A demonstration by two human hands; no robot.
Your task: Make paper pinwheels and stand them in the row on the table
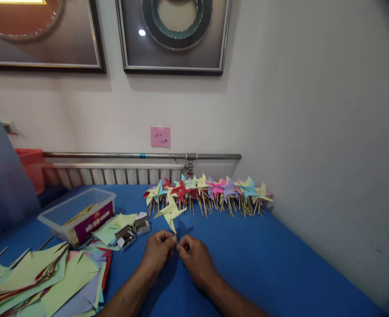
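A yellow paper pinwheel (170, 212) stands on a thin stick just above my two hands. My left hand (159, 249) is closed in a pinch on the lower end of the stick. My right hand (194, 255) is closed too, its fingertips pressed together against the left hand's at the stick's foot. Both hands rest low over the blue table (247, 264). Whether the right fingers grip the stick itself is hidden.
A row of several finished coloured pinwheels (211, 191) lies along the wall. Two small open boxes of pins (133, 232) sit left of my hands. A clear plastic tub (78, 213) holds sticks. Cut coloured paper sheets (45, 277) pile up at the lower left.
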